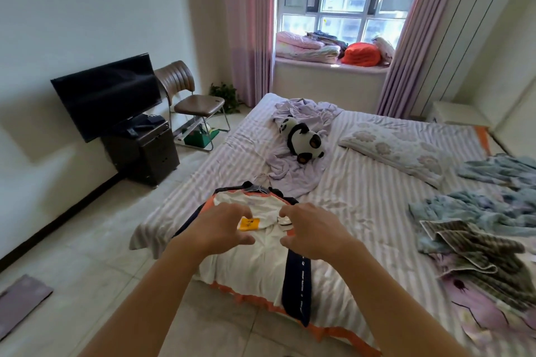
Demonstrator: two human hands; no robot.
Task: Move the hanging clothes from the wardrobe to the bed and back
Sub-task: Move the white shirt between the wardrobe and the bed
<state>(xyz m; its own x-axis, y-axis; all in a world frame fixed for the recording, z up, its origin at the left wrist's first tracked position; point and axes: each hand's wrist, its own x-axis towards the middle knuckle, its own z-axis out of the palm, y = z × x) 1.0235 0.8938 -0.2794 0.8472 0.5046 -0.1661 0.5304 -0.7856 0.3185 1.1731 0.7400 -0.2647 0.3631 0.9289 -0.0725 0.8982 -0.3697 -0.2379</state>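
Note:
A stack of clothes on hangers lies on the near corner of the bed [362, 182]. On top is a white shirt [252, 266] with orange trim and a yellow patch. A navy garment [298, 284] under it hangs over the bed's edge. The hanger hooks [261, 186] stick out at the far end of the stack. My left hand [223, 226] and my right hand [314, 230] hover side by side just over the shirt's chest. Their fingers are bent like claws, with a gap to each thumb. Neither hand holds any cloth. The wardrobe is out of view.
On the striped sheet lie a panda plush [304, 139] on a lilac cloth, a flowered pillow [400, 148] and crumpled blue-green bedding [478, 206]. At the left stand a TV [107, 95], a dark cabinet [145, 153] and a brown chair [191, 98]. Folded quilts [307, 46] fill the window sill.

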